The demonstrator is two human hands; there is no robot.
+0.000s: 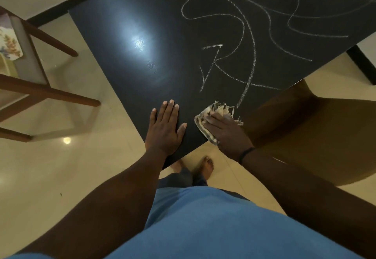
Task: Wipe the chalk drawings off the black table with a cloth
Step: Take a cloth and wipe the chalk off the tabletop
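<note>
At the near corner of the black tabletop [126, 35] I keep my left hand [164, 128] spread flat to brace myself, while my right hand [223, 132] presses the frayed cloth [203, 116] down with straight fingers — just short of the chalk drawings [244, 41], ready to sweep outward.

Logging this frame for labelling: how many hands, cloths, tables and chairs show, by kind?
Hands: 2, left hand flat on the black table, right hand pressing the cloth
Cloths: 1
Tables: 1
Chairs: 2, wooden chair, tan chair
Total: 6
</note>
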